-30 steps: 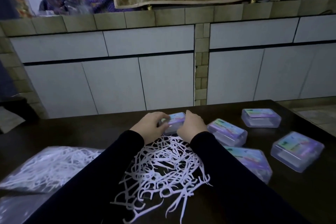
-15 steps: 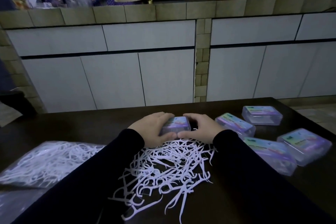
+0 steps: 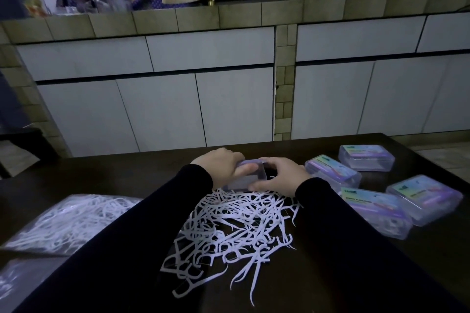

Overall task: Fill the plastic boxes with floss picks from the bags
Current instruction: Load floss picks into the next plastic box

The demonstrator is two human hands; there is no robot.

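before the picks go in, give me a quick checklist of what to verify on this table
1. Box held: ok. The left hand and right hand both grip the plastic box.
2. Lid open: cannot tell; the box is tilted and fingers cover its top.
3. Picks within reach: ok. The loose floss picks lie on the table just nearer than the box.
4. Spare supply: ok. A bag of picks lies to the left.
5. Other boxes out of the way: ok. Four closed boxes sit to the right, apart from the pile.
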